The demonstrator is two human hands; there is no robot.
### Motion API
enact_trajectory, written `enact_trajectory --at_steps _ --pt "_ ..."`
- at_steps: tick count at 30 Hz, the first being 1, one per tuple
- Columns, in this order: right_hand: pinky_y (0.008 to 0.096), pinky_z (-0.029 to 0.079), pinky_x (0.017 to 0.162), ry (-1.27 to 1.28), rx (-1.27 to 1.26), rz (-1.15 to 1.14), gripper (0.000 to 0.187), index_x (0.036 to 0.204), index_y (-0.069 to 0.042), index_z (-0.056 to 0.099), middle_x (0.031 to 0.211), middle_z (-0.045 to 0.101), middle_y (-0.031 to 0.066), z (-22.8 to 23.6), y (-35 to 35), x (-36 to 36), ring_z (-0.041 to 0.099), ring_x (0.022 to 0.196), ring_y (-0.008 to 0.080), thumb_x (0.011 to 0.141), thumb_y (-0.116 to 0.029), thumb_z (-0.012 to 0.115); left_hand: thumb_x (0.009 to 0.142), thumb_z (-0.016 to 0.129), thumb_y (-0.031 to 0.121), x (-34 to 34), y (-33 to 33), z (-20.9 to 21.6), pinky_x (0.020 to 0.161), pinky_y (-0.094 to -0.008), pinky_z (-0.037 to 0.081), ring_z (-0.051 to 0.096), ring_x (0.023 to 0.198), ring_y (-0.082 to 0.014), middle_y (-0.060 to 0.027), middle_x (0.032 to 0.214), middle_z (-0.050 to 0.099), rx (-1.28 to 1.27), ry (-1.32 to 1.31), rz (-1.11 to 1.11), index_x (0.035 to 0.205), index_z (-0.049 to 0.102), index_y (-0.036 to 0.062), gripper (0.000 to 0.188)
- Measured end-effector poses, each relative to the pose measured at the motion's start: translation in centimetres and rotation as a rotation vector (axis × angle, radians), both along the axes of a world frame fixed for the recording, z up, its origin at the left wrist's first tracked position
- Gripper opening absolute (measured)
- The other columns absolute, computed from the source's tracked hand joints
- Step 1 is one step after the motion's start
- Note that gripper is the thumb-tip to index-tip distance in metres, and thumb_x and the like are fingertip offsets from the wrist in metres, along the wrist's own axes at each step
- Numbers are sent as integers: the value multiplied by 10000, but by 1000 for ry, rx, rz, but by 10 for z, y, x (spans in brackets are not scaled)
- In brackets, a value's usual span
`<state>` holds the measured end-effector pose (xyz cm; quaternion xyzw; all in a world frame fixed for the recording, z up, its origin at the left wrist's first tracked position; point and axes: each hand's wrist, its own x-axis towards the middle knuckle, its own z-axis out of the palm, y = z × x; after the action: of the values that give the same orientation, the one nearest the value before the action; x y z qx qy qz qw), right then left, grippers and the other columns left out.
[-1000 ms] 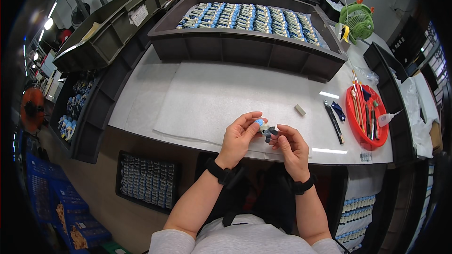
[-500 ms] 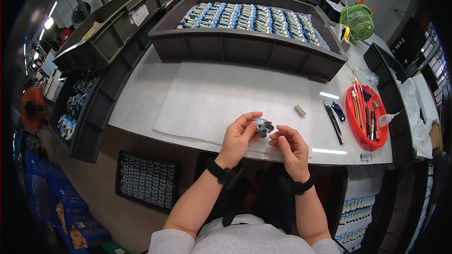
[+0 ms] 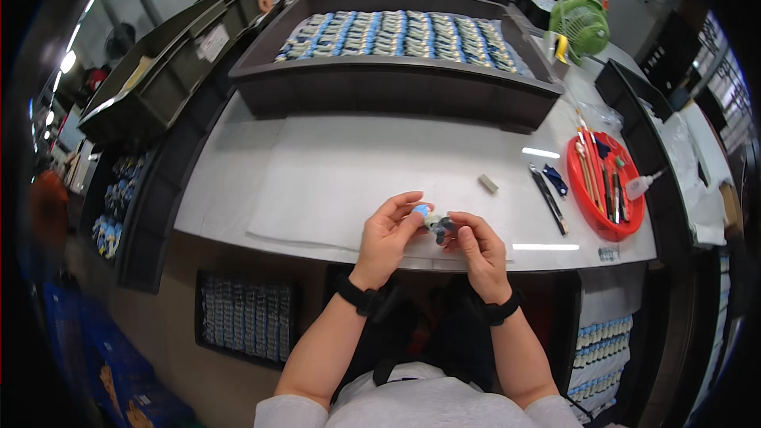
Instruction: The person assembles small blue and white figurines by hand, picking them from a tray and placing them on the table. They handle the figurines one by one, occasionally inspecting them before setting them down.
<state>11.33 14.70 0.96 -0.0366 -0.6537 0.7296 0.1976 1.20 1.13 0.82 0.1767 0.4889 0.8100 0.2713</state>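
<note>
A small figurine [image 3: 435,224] with a blue top, a pale middle and dark grey lower parts is held over the near edge of the table. My left hand [image 3: 383,239] pinches its blue end between thumb and fingers. At the dark end, the fingers of my right hand [image 3: 483,257] are bent around and appear to touch it; the exact contact is partly hidden. Right of the hands, on the white sheet [image 3: 341,174], lies a small grey block [image 3: 488,184]. Farther right are a black-handled knife-like tool [image 3: 548,200] and a dark blue piece [image 3: 555,179].
A large dark tray [image 3: 388,95] of blue-and-white figurines spans the table's far side. To the right are a red basin [image 3: 609,229] with brushes and tools, a white squeeze bottle [image 3: 638,185] and a green fan [image 3: 579,25]. Grey crates [image 3: 151,103] stand left. A person in red works opposite.
My right hand has closed in on the figurine's dark end, and the figurine has turned to show more of its pale middle. The whole view has shifted slightly.
</note>
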Motion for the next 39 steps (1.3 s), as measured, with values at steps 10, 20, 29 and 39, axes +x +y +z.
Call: enact_trajectory --at_steps 10,20,29,39 --pt "297 465 598 116 176 -104 243 1027 -6 620 763 608 106 -4 -4 -13 550 628 169 826 -141 633 861 571 -73 -11 -13 -14 961 -328 446 556 1068 -212 -150 1182 559 -28 165 67 1232 486 -39 382" --pt "283 524 799 145 180 -252 327 1147 1 594 1034 658 114 13 64 89 630 947 146 825 -44 626 972 510 148 -10 3 -13 914 -330 471 575 1030 -246 -149 1141 563 -152 180 112 1216 511 -36 306" --pt "246 507 764 -21 208 -1373 287 1092 -26 613 1002 644 38 -89 278 366 610 878 105 820 66 605 914 611 190 30 29 -11 780 -350 512 614 883 -264 -174 1015 640 -681 997 336 1074 610 -51 289" --pt "288 507 738 -861 376 -1779 270 985 -26 679 880 694 87 -162 373 506 648 783 160 721 20 707 898 626 160 44 42 -2 684 -343 491 598 775 -259 -166 911 650 -879 1357 421 994 638 -38 220"
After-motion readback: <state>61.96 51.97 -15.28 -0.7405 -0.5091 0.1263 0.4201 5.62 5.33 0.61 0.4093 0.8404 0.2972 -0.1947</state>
